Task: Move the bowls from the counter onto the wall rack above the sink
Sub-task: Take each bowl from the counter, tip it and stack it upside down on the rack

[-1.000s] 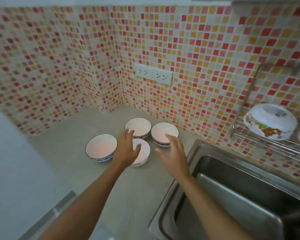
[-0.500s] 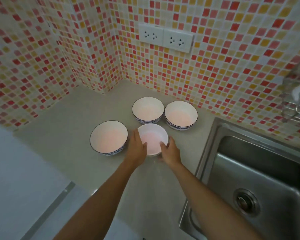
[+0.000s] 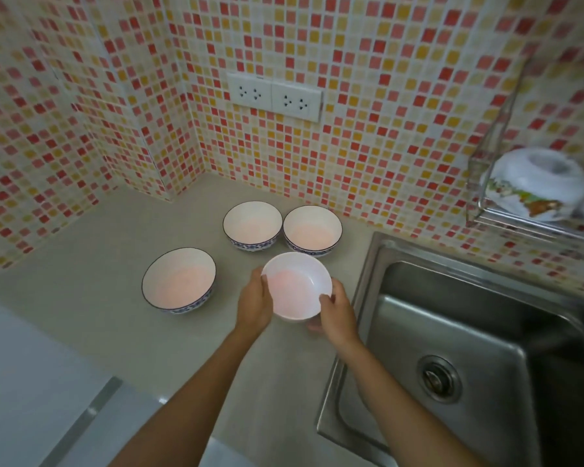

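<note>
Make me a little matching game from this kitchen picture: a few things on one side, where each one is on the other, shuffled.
Things:
1. plain white bowl
2. painted bowl
3. lone blue-rimmed bowl
4. drain

Places:
A. upside down on the wall rack
B. bottom of the sink
C. held between the left hand and right hand
D. on the counter, left of the hands

Pairs: 1-C, 2-A, 3-D, 4-B

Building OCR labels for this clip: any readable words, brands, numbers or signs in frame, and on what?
None readable.
Double wall socket: no marking legible.
Upturned bowl on the wall rack: a coloured picture, no words.
White bowl in both hands and the three blue-rimmed bowls: pattern only, no text.
</note>
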Motion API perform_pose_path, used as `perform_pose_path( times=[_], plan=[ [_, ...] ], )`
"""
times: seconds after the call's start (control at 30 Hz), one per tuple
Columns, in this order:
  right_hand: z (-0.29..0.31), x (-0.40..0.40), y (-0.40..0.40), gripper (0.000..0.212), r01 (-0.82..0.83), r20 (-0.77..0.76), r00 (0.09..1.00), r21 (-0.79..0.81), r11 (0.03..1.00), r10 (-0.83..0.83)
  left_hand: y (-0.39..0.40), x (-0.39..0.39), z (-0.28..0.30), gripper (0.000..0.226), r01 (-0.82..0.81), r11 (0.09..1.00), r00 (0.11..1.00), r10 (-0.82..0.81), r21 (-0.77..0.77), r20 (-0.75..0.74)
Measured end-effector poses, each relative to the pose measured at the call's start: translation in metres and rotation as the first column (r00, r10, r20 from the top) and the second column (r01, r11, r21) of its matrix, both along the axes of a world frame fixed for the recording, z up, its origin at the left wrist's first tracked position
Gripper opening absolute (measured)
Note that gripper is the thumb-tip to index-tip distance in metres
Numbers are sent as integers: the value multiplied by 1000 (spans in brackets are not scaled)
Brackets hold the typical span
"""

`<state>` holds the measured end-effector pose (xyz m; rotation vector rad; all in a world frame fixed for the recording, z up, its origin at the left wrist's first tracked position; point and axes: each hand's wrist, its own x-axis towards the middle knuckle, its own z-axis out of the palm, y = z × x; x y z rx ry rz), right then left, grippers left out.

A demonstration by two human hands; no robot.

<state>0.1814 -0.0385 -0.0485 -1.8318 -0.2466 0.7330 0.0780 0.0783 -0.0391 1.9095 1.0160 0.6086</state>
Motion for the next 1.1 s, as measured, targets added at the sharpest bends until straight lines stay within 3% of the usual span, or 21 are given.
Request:
perform_pose_path(
  times=[0.2,0.3,0.77,0.83,0.93,1.1],
  plan=[
    [19,19,-83,17,169,7,985,121,978,-171,-79,34,13,36,119,993,993,-119,-8,28],
    [26,33,-134,28,226,-37,974,113,967,-224,-126,55,15,37,206,978,978,-206,-8,40],
    [-10,69,-305,28,522,-206,829,-49,852,-520,-272,104,-18,38,490,863,870,-493,-119,11],
    [-19,71,-321,37,537,-213,816,-64,841,-538,-283,98,-26,39,531,841,841,-538,-104,-53],
    [-30,73,-343,44,539,-225,811,-69,840,-539,-289,80,-49,47,596,802,764,-582,-42,-279],
    [-40,78,-363,47,518,-232,823,-69,853,-518,-275,45,-97,103,718,685,611,-531,127,-587]
  ],
)
